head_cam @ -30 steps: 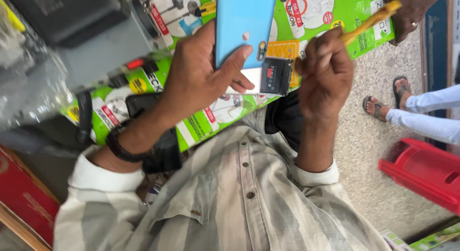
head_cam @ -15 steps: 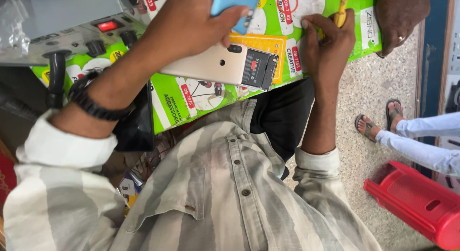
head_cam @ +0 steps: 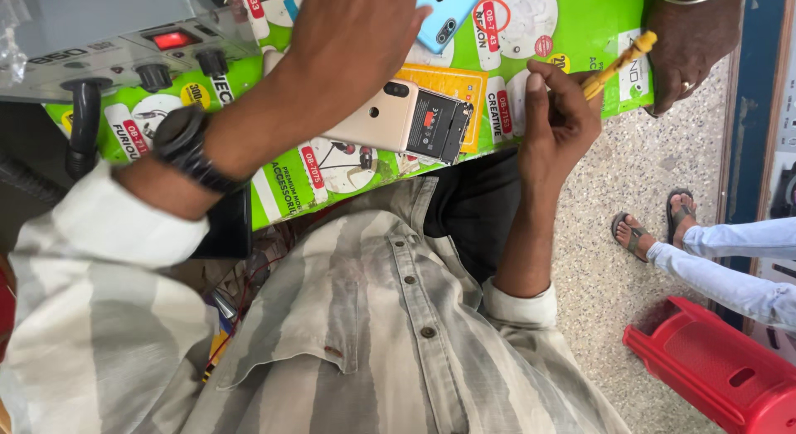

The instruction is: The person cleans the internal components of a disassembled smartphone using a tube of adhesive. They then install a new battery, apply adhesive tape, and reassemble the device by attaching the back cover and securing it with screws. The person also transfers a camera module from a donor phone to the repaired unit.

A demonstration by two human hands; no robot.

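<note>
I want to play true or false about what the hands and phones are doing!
1. The right hand holds a yellow tool. True.
2. The left hand holds a red phone. False: it is on a blue phone.
3. The gold phone has its back open. True.
4. The stool is green. False: it is red.
5. The left wrist wears a watch. True.
</note>
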